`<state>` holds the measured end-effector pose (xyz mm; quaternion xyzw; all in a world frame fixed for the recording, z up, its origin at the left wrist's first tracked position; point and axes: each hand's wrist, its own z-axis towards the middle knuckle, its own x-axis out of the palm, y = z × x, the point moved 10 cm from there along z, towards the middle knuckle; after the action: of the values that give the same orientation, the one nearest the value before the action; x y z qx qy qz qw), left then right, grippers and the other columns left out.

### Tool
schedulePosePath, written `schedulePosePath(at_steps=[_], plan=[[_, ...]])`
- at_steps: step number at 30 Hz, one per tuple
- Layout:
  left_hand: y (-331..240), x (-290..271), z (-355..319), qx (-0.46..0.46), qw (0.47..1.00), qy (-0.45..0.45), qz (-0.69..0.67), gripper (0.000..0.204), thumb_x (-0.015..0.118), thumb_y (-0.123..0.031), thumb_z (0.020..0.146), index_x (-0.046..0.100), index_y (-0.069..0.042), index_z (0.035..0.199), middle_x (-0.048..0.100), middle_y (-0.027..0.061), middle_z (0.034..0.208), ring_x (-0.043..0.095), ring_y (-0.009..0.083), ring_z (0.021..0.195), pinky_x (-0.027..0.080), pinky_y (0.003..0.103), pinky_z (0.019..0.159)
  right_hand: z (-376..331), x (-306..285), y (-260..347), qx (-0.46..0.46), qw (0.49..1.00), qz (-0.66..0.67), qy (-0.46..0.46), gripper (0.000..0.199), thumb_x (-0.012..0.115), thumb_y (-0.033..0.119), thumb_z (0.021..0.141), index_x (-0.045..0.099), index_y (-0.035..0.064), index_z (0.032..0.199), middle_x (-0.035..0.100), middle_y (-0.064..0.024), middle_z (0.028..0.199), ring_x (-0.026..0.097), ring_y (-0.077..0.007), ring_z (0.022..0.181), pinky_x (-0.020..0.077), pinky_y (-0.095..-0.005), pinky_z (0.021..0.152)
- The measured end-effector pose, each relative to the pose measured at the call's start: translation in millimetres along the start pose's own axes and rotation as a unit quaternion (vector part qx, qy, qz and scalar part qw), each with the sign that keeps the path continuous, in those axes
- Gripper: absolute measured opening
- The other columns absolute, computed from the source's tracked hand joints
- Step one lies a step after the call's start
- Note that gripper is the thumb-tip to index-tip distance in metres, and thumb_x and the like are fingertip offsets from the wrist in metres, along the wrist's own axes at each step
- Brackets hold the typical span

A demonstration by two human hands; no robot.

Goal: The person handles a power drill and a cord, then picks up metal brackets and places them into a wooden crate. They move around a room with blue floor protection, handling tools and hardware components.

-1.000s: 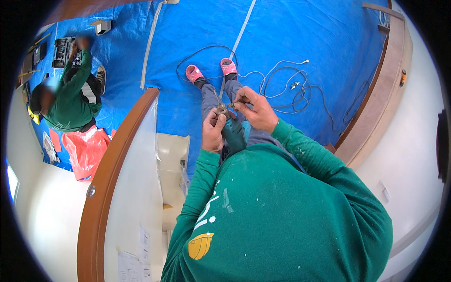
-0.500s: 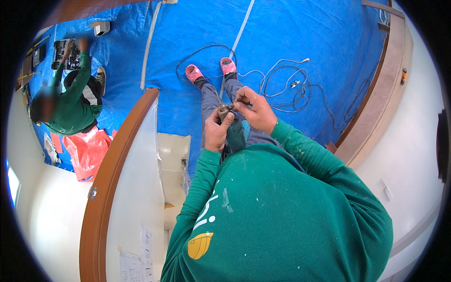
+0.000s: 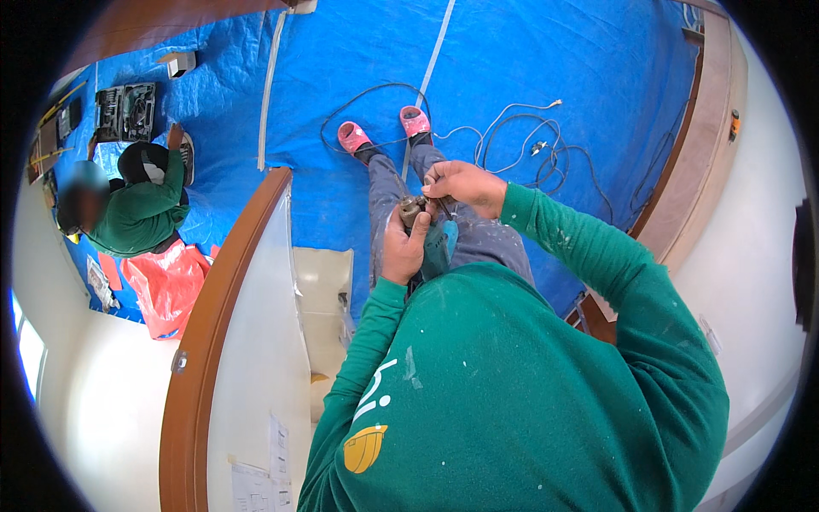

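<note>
Close to my body, a teal power drill points away from me with its metal chuck at the far end. A thin bit seems to stick out of the chuck. My left hand is closed around the chuck end, thumb on top. My right hand is closed in a pinch just right of the chuck, on what looks like a small chuck key, mostly hidden by the fingers. The drill's handle is hidden by my left hand and torso.
Blue sheeting covers the floor. Looped cables lie beyond my right hand. A door stands at my left. Past it a co-worker crouches by an open tool case and a red plastic bag.
My right hand has turned and its forearm has swung outward, fingers still at the chuck. My left hand keeps its hold. The co-worker's hands have drawn back from the tool case.
</note>
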<state>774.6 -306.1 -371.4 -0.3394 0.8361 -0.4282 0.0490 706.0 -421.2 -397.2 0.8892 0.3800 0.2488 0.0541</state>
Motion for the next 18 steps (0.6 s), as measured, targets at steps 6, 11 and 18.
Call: schedulePosePath(at_steps=[6, 11, 18], plan=[[-10, 0, 3, 0.049, 0.993, 0.005, 0.103, 0.049, 0.058, -0.045, 0.104, 0.056, 0.001, 0.121, 0.067, 0.0121, 0.101, 0.064, 0.0245, 0.093, 0.049, 0.038, 0.085, -14, 4, 48, -0.109, 0.879, -0.449, -0.118, 0.021, 0.067, 0.024, 0.097, 0.063, 0.0032, 0.093, 0.07, -0.0159, 0.084, 0.069, -0.0317, 0.075, 0.052, -0.0445, 0.067], [-13, 6, -1, 0.025, 0.989, 0.019, 0.146, 0.053, 0.058, -0.049, 0.103, 0.054, 0.002, 0.12, 0.066, 0.0161, 0.098, 0.063, 0.0298, 0.091, 0.048, 0.041, 0.083, -16, 6, 47, -0.086, 0.888, -0.449, -0.056, 0.028, 0.069, 0.03, 0.096, 0.063, 0.0031, 0.099, 0.069, -0.0173, 0.084, 0.068, -0.0323, 0.071, 0.0535, -0.0442, 0.066], [-14, 8, -1, 0.041, 0.992, -0.008, 0.117, 0.053, 0.061, -0.048, 0.102, 0.054, 0.002, 0.118, 0.067, 0.0147, 0.097, 0.064, 0.0279, 0.09, 0.049, 0.04, 0.082, -25, 4, 4, 0.093, 0.99, -0.099, -0.047, 0.022, 0.057, 0.026, 0.106, 0.057, 0.0039, 0.105, 0.064, -0.0065, 0.085, 0.07, -0.0189, 0.075, 0.0573, -0.0358, 0.061]])
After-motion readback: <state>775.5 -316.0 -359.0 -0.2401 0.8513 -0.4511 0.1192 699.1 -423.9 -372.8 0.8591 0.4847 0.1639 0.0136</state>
